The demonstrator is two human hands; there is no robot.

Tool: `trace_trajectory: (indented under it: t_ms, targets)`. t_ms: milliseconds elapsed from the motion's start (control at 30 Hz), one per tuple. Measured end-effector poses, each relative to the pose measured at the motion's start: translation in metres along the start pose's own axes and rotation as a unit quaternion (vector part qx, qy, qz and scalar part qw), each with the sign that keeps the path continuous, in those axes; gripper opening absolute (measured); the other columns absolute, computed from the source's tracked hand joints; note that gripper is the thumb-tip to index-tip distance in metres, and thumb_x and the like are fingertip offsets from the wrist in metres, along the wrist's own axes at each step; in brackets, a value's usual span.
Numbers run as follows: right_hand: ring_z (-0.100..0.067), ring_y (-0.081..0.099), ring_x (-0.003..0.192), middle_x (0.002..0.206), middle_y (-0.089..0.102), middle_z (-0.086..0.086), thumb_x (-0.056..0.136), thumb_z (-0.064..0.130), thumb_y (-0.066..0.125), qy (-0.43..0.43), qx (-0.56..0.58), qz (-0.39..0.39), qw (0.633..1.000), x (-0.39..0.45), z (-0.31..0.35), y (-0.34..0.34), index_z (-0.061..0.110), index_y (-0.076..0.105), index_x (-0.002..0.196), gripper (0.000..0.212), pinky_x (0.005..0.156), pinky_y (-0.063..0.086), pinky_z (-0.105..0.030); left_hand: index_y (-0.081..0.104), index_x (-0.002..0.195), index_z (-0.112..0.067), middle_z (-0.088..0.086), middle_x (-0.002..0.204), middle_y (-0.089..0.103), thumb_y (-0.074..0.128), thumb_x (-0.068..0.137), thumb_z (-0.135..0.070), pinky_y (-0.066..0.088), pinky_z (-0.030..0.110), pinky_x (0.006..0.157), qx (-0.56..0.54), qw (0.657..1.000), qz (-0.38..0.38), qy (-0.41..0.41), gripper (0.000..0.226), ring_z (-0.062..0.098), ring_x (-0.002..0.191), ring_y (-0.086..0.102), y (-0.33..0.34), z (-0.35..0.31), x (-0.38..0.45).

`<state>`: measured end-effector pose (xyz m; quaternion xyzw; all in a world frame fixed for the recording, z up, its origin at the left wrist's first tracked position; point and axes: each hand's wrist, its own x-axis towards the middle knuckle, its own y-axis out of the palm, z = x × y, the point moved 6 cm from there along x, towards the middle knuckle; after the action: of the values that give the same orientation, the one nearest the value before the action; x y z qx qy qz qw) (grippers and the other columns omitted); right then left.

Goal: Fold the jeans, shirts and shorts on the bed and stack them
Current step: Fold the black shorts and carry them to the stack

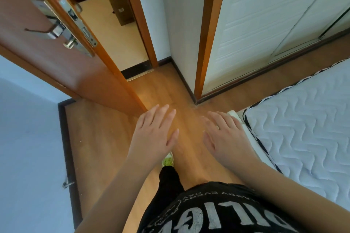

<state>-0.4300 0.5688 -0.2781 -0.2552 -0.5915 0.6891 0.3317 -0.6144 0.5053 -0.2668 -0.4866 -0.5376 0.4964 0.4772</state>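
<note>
My left hand (154, 134) and my right hand (226, 138) are held out flat in front of me, palms down over the wooden floor, fingers straight, holding nothing. A corner of the bed (303, 134), with a white quilted mattress and dark piping, shows at the right. No jeans, shirts or shorts are in view on the visible part of the mattress. My right hand is just left of the bed's corner and does not touch it.
A brown wooden door (56, 58) with a metal handle stands open at the left. Beyond it lies a pale floor with a cardboard box (119, 5). White wardrobe sliding doors (265, 24) line the back right. A blue wall (26, 147) is at the left.
</note>
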Motion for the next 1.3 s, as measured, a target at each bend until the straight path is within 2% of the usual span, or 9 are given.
trace_trajectory:
  t_ms: [133, 267, 400, 500, 700, 867, 1000, 1167, 1300]
  targets:
    - [-0.025, 0.052, 0.127, 0.134, 0.057, -0.002, 0.095, 0.041, 0.049, 0.063, -0.027, -0.012, 0.998, 0.049, -0.007, 0.009, 0.023, 0.055, 0.132, 0.041, 0.108, 0.038, -0.041, 0.048, 0.144, -0.024, 0.001, 0.152, 0.044, 0.027, 0.1, -0.053, 0.026, 0.04, 0.112, -0.015, 0.998, 0.033, 0.049, 0.057, 0.024, 0.142, 0.037, 0.003, 0.039, 0.051]
    - [-0.026, 0.052, 0.126, 0.134, 0.057, -0.001, 0.092, 0.039, 0.058, 0.135, -0.04, -0.044, 0.989, 0.083, -0.015, 0.003, 0.025, 0.052, 0.13, 0.042, 0.105, 0.039, -0.043, 0.046, 0.145, -0.028, -0.003, 0.151, 0.045, 0.031, 0.1, -0.052, 0.03, 0.04, 0.114, -0.008, 0.991, 0.053, 0.125, 0.053, 0.022, 0.143, 0.036, -0.002, 0.056, 0.106]
    - [-0.026, 0.049, 0.13, 0.137, 0.055, 0.0, 0.095, 0.04, 0.05, 0.195, -0.034, -0.041, 0.979, 0.101, -0.03, 0.002, 0.025, 0.054, 0.131, 0.04, 0.105, 0.041, -0.045, 0.053, 0.14, -0.024, 0.002, 0.145, 0.053, 0.043, 0.098, -0.049, 0.032, 0.043, 0.111, 0.006, 0.978, 0.039, 0.203, 0.05, 0.025, 0.137, 0.045, -0.007, 0.051, 0.166]
    - [-0.027, 0.049, 0.13, 0.138, 0.055, -0.001, 0.097, 0.041, 0.041, 0.232, -0.02, -0.035, 0.972, 0.114, -0.05, 0.0, 0.023, 0.056, 0.132, 0.042, 0.105, 0.042, -0.046, 0.055, 0.137, -0.023, 0.003, 0.141, 0.056, 0.046, 0.096, -0.05, 0.03, 0.043, 0.109, 0.009, 0.969, 0.027, 0.247, 0.05, 0.027, 0.133, 0.05, -0.006, 0.032, 0.208]
    - [-0.024, 0.039, 0.139, 0.149, 0.043, 0.001, 0.097, 0.046, 0.041, 0.33, 0.009, -0.002, 0.944, 0.132, -0.117, 0.008, 0.027, 0.045, 0.143, 0.05, 0.112, 0.033, -0.044, 0.046, 0.144, -0.024, 0.002, 0.148, 0.048, 0.036, 0.099, -0.049, 0.037, 0.045, 0.111, 0.004, 0.94, 0.067, 0.334, 0.052, 0.026, 0.139, 0.041, 0.017, -0.022, 0.289]
    - [-0.025, 0.045, 0.133, 0.144, 0.05, -0.002, 0.094, 0.037, 0.056, 0.383, 0.008, -0.041, 0.923, 0.145, -0.174, -0.003, 0.022, 0.054, 0.138, 0.046, 0.107, 0.038, -0.042, 0.047, 0.144, -0.023, 0.003, 0.147, 0.048, 0.039, 0.1, -0.046, 0.032, 0.042, 0.114, 0.032, 0.912, 0.086, 0.401, 0.051, 0.024, 0.139, 0.04, 0.021, -0.07, 0.351]
    - [-0.026, 0.049, 0.13, 0.14, 0.053, -0.003, 0.092, 0.035, 0.059, 0.398, -0.008, -0.064, 0.915, 0.159, -0.215, -0.015, 0.019, 0.056, 0.135, 0.046, 0.104, 0.042, -0.043, 0.041, 0.148, -0.023, 0.002, 0.151, 0.043, 0.032, 0.101, -0.047, 0.029, 0.044, 0.116, 0.044, 0.902, 0.093, 0.418, 0.053, 0.024, 0.142, 0.035, 0.02, -0.1, 0.401]
    - [-0.023, 0.048, 0.131, 0.142, 0.051, -0.003, 0.095, 0.038, 0.053, 0.423, -0.009, -0.052, 0.905, 0.183, -0.253, -0.015, 0.017, 0.054, 0.136, 0.046, 0.105, 0.041, -0.042, 0.043, 0.146, -0.022, 0.003, 0.149, 0.046, 0.032, 0.1, -0.044, 0.028, 0.045, 0.116, 0.038, 0.894, 0.087, 0.438, 0.052, 0.026, 0.141, 0.037, 0.025, -0.129, 0.454]
    - [-0.023, 0.047, 0.132, 0.144, 0.049, -0.003, 0.096, 0.041, 0.047, 0.462, 0.003, -0.057, 0.885, 0.209, -0.286, -0.016, 0.017, 0.052, 0.138, 0.048, 0.105, 0.041, -0.043, 0.039, 0.149, -0.024, 0.002, 0.153, 0.04, 0.036, 0.101, -0.044, 0.02, 0.044, 0.118, 0.056, 0.879, 0.104, 0.462, 0.052, 0.025, 0.145, 0.031, 0.04, -0.149, 0.499]
